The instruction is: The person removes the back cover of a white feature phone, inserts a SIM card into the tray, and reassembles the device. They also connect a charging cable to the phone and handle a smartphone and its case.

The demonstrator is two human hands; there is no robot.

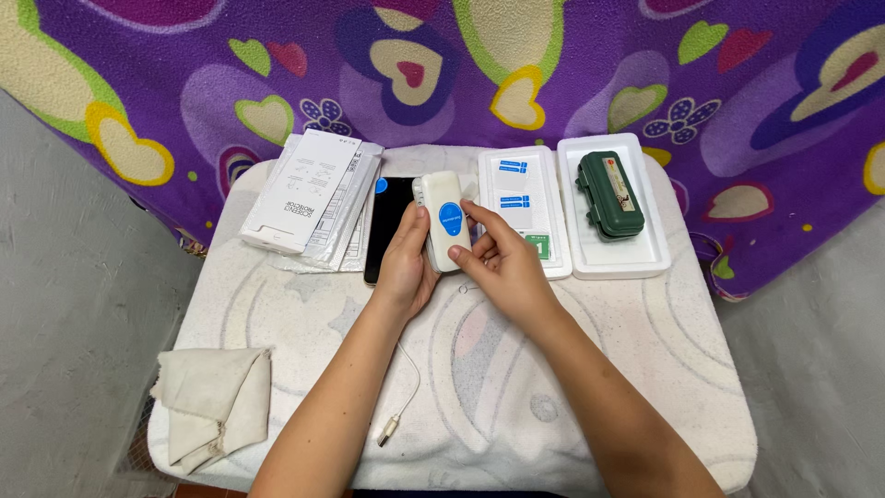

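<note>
A dark phone [385,226] and green case [609,195] flank both hands, left hand [406,263] and right hand [502,263], clamped around the cream device [444,221] above the bench [590,369].

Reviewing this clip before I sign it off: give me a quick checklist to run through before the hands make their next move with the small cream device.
1. Cream device held by both hands: ok; left hand and right hand both grip it.
2. Device clear of the dark phone: cannot tell; they overlap in view.
3. White tray with blue-tabbed sheets within reach: ok.
4. Green case shut in its tray: ok.
5. Folded cloth at hand: ok, front left.
6. Loose cable away from the hands: ok.
</note>
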